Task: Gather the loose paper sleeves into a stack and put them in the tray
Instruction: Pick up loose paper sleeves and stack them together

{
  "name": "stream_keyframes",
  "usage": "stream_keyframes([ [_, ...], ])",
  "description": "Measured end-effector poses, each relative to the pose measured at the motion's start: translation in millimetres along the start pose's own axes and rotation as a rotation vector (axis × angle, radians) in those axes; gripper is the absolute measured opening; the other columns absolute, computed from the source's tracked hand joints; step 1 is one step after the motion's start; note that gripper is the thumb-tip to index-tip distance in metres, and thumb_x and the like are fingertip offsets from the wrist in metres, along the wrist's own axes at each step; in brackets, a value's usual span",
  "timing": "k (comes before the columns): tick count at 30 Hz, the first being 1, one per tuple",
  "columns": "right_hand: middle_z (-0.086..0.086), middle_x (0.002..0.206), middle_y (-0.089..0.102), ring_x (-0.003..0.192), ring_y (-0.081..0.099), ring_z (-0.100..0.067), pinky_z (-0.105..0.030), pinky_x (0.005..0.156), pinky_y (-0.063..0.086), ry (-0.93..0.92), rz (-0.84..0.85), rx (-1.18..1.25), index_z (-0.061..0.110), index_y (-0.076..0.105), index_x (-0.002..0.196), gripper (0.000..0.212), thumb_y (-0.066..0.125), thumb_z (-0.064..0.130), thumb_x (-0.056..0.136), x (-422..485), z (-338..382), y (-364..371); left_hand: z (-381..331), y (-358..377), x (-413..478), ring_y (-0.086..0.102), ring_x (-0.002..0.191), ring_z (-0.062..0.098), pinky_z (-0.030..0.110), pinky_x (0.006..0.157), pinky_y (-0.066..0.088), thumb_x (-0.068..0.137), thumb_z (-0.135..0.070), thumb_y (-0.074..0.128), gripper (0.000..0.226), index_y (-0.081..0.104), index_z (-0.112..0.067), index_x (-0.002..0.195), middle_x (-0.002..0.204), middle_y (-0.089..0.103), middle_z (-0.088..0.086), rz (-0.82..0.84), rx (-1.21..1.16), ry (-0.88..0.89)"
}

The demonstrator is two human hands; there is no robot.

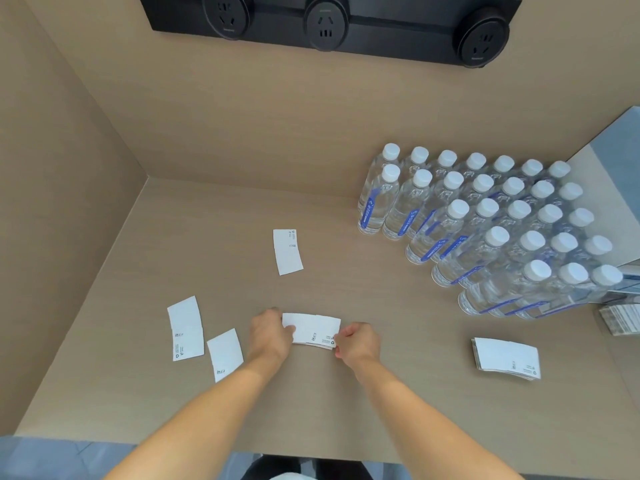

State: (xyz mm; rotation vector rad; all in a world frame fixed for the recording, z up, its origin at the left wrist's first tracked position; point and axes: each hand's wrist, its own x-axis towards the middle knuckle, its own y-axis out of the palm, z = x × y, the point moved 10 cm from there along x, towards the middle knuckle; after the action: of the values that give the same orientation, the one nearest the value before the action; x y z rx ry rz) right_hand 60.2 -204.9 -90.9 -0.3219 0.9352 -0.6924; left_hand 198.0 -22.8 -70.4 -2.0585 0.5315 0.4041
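A small bundle of white paper sleeves (313, 330) lies at the middle of the tan counter, gripped at its two ends. My left hand (270, 336) pinches its left end and my right hand (356, 342) pinches its right end. Loose sleeves lie around: one further back (287, 251), two overlapping at the left (185, 328), and one beside them (225, 354). A squared stack of sleeves (505, 358) rests at the right. A clear tray (620, 318) with sleeves in it shows at the right edge, mostly cut off.
A dense block of water bottles (485, 230) with white caps fills the back right of the counter. A black socket strip (329, 26) is mounted on the back wall. Side walls close the counter at left and back; its front edge (207, 445) is near me.
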Motion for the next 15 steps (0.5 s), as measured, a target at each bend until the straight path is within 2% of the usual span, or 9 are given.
stream_keyframes([
  [4,-0.018,0.089,0.071,0.075,0.071,-0.033,-0.044,0.069,0.061,-0.049,0.011,-0.047,0.01,0.061,0.072,0.012,0.057,-0.001,0.077,4,3,5,2,1,1,0.057,0.088,0.026,0.034,0.075,0.051,0.089,-0.015,0.062,0.011,0.056,-0.007,0.095,0.094,0.058,0.006,-0.039,-0.032,0.022],
  [6,-0.014,0.094,0.066,0.076,0.064,-0.029,-0.039,0.068,0.058,-0.137,0.011,-0.127,0.007,0.06,0.085,0.01,0.057,0.002,0.076,1,11,4,0,1,2,0.052,0.094,0.026,0.032,0.077,0.045,0.089,-0.013,0.061,0.015,0.052,-0.009,0.101,0.104,0.053,0.005,-0.049,-0.032,0.06],
  [8,-0.008,0.109,0.053,0.088,0.055,-0.024,-0.031,0.074,0.051,-0.292,0.042,-0.29,0.009,0.056,0.105,0.029,0.063,0.008,0.077,-2,23,8,-4,3,3,0.049,0.107,0.026,0.031,0.085,0.041,0.09,-0.015,0.061,0.029,0.049,-0.012,0.116,0.12,0.046,0.005,-0.02,0.008,0.126],
  [10,-0.003,0.12,0.041,0.103,0.049,-0.024,-0.03,0.083,0.048,-0.431,0.121,-0.473,0.013,0.049,0.118,0.043,0.063,0.012,0.078,-9,33,19,-11,10,3,0.046,0.121,0.024,0.031,0.097,0.041,0.086,-0.016,0.063,0.047,0.045,-0.015,0.129,0.132,0.039,0.002,0.073,0.092,0.229],
  [12,-0.003,0.121,0.039,0.108,0.046,-0.025,-0.032,0.086,0.049,-0.517,0.177,-0.612,0.012,0.049,0.115,0.036,0.059,0.01,0.08,-16,39,28,-16,17,0,0.046,0.123,0.02,0.03,0.101,0.042,0.081,-0.012,0.062,0.053,0.045,-0.019,0.131,0.133,0.036,-0.001,0.176,0.161,0.31],
  [15,-0.005,0.121,0.044,0.106,0.05,-0.027,-0.032,0.084,0.05,-0.523,0.216,-0.662,0.009,0.048,0.104,0.024,0.054,0.001,0.082,-17,43,29,-18,19,0,0.052,0.116,0.022,0.035,0.097,0.047,0.082,-0.006,0.055,0.042,0.052,-0.019,0.122,0.127,0.039,-0.001,0.22,0.242,0.345],
])
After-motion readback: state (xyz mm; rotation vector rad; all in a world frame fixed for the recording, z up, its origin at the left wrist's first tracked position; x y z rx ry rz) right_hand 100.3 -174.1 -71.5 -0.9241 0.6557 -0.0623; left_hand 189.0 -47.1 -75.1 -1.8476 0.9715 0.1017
